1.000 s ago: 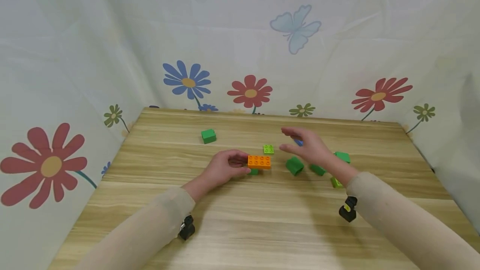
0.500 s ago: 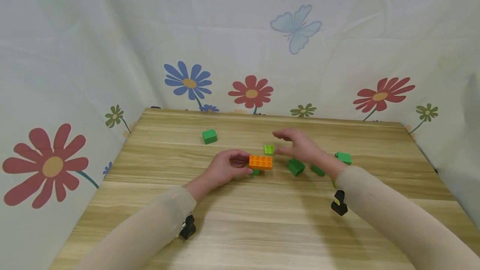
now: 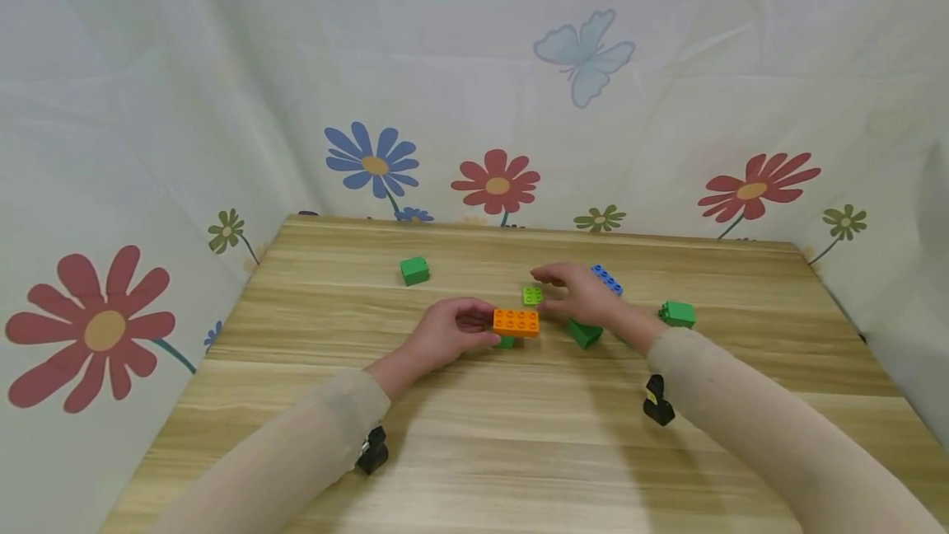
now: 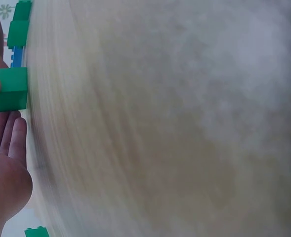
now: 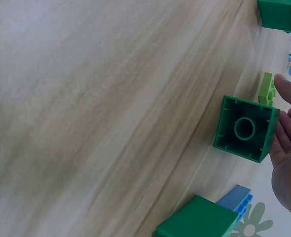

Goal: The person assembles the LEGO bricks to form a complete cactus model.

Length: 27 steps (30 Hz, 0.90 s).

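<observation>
My left hand (image 3: 448, 330) holds an orange building brick (image 3: 516, 322) with several studs, thumb in front and fingers behind. Under the orange brick sits a green brick (image 4: 11, 89), mostly hidden from above in the head view. My right hand (image 3: 584, 297) reaches over the table, thumb and fingers parted, around a small lime-green brick (image 3: 531, 296). In the right wrist view, the thumb is right at the lime brick (image 5: 267, 89). A green brick (image 5: 246, 129) lies on its side just below that hand, its hollow underside showing.
On the wooden table (image 3: 460, 435), a blue brick (image 3: 607, 279) lies behind my right hand. One green brick (image 3: 678, 314) is to the right, another (image 3: 414, 271) at the back left. A flower-printed white cloth (image 3: 474, 64) hangs around the table.
My right hand has moved left and slightly nearer, from beside the blue brick to the lime-green brick, uncovering the blue one. The left hand keeps holding the orange brick nearly still.
</observation>
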{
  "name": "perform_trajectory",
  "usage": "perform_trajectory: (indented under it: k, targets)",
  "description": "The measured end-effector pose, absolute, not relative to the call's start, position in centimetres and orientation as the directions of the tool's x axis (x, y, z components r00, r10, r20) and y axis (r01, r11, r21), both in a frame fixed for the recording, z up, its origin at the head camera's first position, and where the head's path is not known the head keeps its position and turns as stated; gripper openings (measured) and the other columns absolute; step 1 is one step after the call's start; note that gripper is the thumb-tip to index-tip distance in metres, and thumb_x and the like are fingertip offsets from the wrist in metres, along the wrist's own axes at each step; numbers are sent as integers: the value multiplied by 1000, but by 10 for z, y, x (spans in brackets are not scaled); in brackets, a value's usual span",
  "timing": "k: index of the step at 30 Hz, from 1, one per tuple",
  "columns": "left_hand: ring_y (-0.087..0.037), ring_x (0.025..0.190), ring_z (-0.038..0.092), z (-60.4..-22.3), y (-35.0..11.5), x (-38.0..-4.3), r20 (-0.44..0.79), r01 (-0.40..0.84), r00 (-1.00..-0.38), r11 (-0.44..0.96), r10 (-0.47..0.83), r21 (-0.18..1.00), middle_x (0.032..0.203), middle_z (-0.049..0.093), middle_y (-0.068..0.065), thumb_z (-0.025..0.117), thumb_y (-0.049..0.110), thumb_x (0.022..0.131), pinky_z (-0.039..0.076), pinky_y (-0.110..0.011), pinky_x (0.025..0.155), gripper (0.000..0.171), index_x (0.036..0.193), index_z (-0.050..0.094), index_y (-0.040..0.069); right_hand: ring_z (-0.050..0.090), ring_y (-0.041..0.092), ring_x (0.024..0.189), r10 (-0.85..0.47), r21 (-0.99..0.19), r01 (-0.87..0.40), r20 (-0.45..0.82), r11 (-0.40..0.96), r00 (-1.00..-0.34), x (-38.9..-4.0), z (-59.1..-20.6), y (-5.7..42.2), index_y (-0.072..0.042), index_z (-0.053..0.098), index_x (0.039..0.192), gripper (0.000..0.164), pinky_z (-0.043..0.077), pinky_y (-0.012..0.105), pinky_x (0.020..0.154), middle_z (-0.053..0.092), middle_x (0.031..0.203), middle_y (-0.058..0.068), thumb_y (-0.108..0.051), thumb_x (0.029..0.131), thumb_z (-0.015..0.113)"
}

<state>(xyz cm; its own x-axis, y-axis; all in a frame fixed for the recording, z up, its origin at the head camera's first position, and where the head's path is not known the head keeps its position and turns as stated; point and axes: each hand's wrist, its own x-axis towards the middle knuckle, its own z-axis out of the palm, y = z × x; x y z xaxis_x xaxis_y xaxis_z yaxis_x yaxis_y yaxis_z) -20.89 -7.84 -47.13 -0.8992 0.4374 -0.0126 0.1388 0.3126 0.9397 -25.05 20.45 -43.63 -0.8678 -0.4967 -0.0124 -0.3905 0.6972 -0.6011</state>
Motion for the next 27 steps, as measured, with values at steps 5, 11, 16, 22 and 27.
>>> perform_trajectory:
  k: [5,11,16,22,27]
  targets:
    - [-20,112,73,-470,-78,-208,-23,130,-900,317,436,940,126,75,-6,87,12,91,60,-34,98,37,126,75,8,61,37,134,-480,-596,-380,-11,707,-877,-251,-438,202,-1,60,148,55,50,53,114,64,146,18,-14,99,79]
    - [-21,112,73,-468,-79,-207,-28,124,-900,317,435,940,126,75,-6,88,12,91,60,-34,99,38,126,75,9,63,36,132,-480,-599,-384,-1,703,-877,-252,-441,199,0,62,145,52,51,52,113,66,143,17,-11,97,80]
    - [-22,112,73,-468,-79,-207,-24,127,-899,312,438,941,126,75,-7,87,13,91,60,-36,99,37,126,75,8,65,33,128,-481,-590,-393,8,706,-877,-254,-445,198,-2,65,141,48,53,50,111,69,139,15,-12,97,81]
    - [-22,112,73,-467,-79,-206,-33,119,-899,317,436,941,127,75,-7,87,13,92,60,-36,100,37,127,75,9,67,31,123,-485,-551,-419,29,721,-874,-254,-449,197,-2,68,137,43,54,49,108,71,135,14,-13,97,81]
    - [-22,112,73,-466,-79,-205,-30,124,-901,324,433,938,127,75,-7,87,14,92,60,-36,100,38,127,75,8,67,30,121,-469,-558,-402,26,726,-883,-253,-449,195,-3,69,135,41,55,48,108,72,132,13,-13,97,81]
